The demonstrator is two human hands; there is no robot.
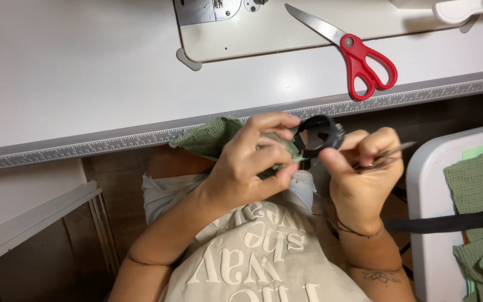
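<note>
My left hand (250, 165) pinches a piece of green knit fabric (211, 136) with a black strap loop (320, 137) attached, held just below the table edge. My right hand (361, 168) grips a small metal thread snipper (389, 154), its tip pointing right, while thumb and fingers touch the black loop. Both hands meet over my lap, above a beige shirt with pale lettering (252, 251).
Red-handled scissors (359, 53) lie on the white sewing table (85, 72) by the sewing machine base (264, 28). A ruler strip (113, 140) runs along the table's edge. At right, a white stand (429, 223) holds more green fabric (479, 184) and a black strap (448, 222).
</note>
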